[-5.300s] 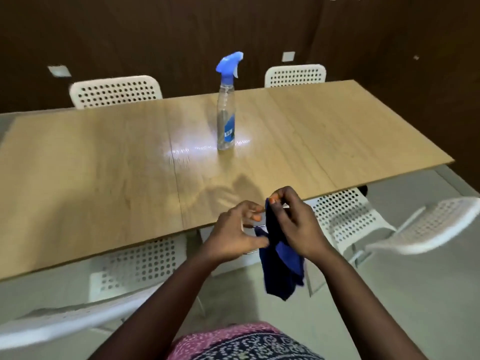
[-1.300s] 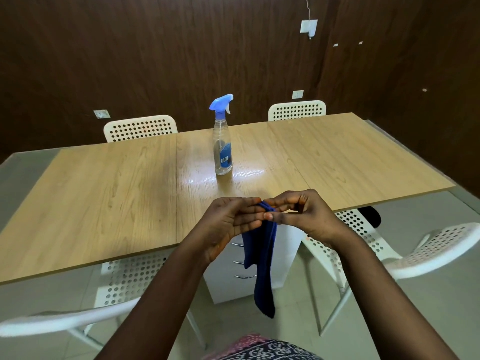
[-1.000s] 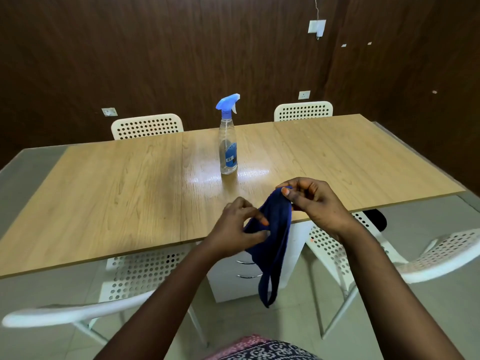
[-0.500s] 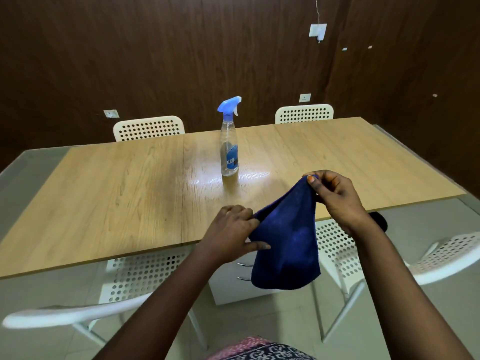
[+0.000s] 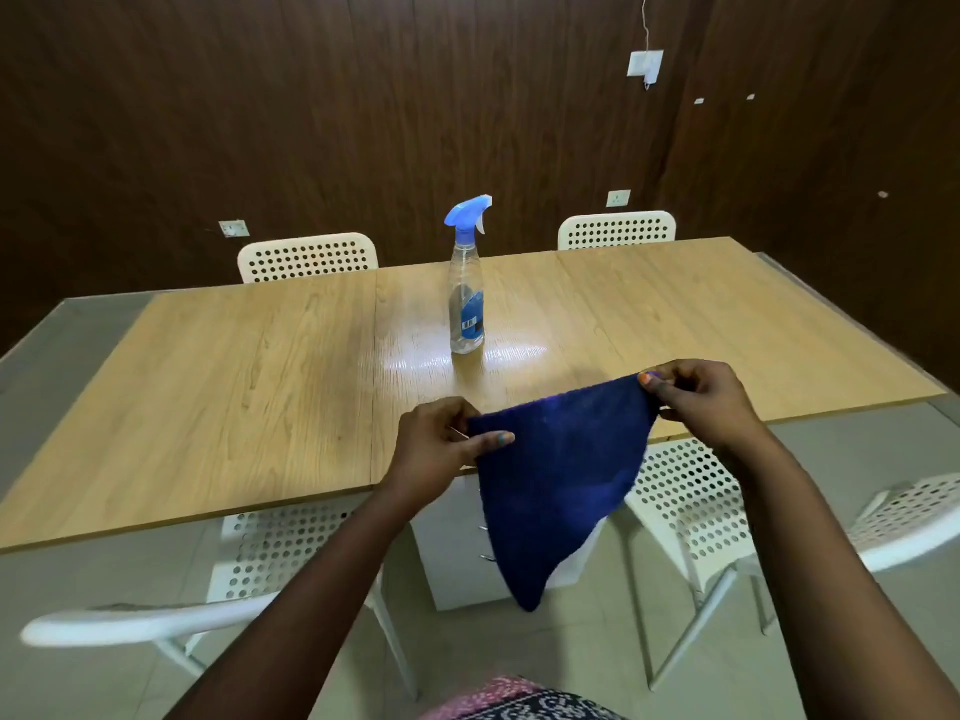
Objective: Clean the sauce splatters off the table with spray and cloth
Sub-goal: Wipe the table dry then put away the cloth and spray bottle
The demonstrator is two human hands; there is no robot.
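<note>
A dark blue cloth [image 5: 558,475] hangs spread out between my hands at the near edge of the wooden table [image 5: 249,387]. My left hand [image 5: 439,449] pinches its left corner and my right hand [image 5: 701,400] pinches its right corner, held a little higher. The cloth's bottom point hangs below the table edge. A clear spray bottle [image 5: 467,298] with a blue trigger head stands upright in the middle of the table, beyond my hands. I see no sauce marks on the wood, only a bright glare by the bottle.
White perforated chairs stand around the table: two at the far side [image 5: 309,257] [image 5: 618,230], two at the near side [image 5: 249,563] [image 5: 691,506]. A white drawer unit [image 5: 457,553] sits under the table. Dark wood panels form the walls.
My hands have drawn apart and opened the bunched cloth into a wide spread sheet. The right hand went right and up. The bottle has stayed put.
</note>
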